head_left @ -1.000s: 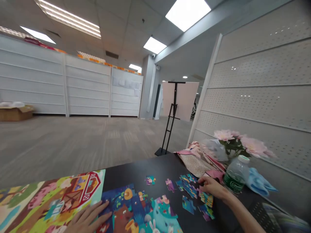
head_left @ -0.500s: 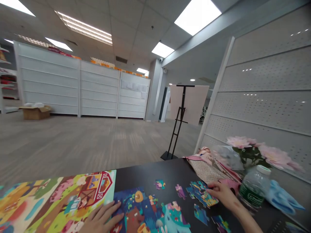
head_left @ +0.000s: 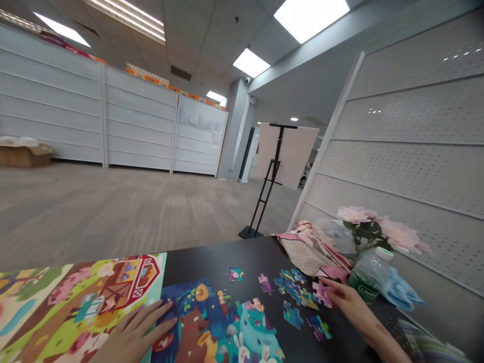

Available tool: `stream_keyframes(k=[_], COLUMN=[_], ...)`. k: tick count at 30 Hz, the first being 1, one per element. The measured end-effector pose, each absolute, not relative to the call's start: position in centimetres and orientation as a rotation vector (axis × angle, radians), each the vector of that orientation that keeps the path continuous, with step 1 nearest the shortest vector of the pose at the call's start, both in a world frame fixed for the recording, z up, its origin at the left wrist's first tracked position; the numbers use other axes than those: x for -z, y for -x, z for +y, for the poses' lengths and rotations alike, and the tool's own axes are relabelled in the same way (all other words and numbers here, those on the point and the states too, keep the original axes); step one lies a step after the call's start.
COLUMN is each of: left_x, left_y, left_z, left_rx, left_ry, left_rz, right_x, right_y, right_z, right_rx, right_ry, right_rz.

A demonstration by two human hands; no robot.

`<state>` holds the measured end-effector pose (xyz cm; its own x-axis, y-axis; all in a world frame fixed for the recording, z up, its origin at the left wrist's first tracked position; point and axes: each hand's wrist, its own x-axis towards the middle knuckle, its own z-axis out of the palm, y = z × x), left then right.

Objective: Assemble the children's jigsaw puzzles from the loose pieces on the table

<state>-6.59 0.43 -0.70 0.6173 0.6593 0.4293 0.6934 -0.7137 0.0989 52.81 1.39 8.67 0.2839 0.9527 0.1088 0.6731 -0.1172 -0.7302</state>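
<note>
My left hand (head_left: 130,330) lies flat, fingers spread, across the right part of a farm picture sheet (head_left: 113,287) and the left edge of a partly joined jigsaw puzzle (head_left: 200,322). The puzzle shows a brown bear, white rabbits and a teal animal on dark blue. At the right, my right hand (head_left: 346,300) has its fingertips closed on a pink puzzle piece (head_left: 321,294), low over the black table. Just left of it lies a cluster of blue and yellow puzzle pieces (head_left: 295,287). Loose nearby are a purple piece (head_left: 265,284), a blue piece (head_left: 293,316) and a dark multicoloured piece (head_left: 319,327).
Beyond my right hand stand a water bottle (head_left: 368,275) with a green label, a blue cloth (head_left: 401,290), pink flowers (head_left: 393,232) and a patterned pink fabric item (head_left: 308,254). A black easel stand (head_left: 270,181) rises from the carpet behind the black table (head_left: 212,257).
My right hand has drawn back a little from the piece cluster, and a pink piece now shows at its fingertips. My left hand stays flat. The whole view has swung slightly right.
</note>
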Motion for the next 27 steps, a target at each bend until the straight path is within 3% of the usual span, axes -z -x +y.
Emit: stream_keyframes(k=[5,11,17,27], left_x=[-2.3,-5.2,-4.6,1.5], left_y=[6.6,5.5,5.7,6.4], left_z=[-0.3,-1.4,-1.0,1.0], left_rx=[0.556,0.436,0.489,0.641], left_ry=[2.777,2.843,2.886,2.838], left_rz=[-1.162,-1.299,-1.329,-1.272], right_x=[-7.3,-5.4,-4.2,-3.8], right_y=[-42.3,-33.9,-33.9,-34.7], right_z=[2.0,5.1,6.3,5.8], right_rx=[-1.063,-1.124,-0.977,-0.318], right_ry=[1.495,1.41,1.51,1.814], right_rz=[-1.28,-1.444,-1.613,-1.83])
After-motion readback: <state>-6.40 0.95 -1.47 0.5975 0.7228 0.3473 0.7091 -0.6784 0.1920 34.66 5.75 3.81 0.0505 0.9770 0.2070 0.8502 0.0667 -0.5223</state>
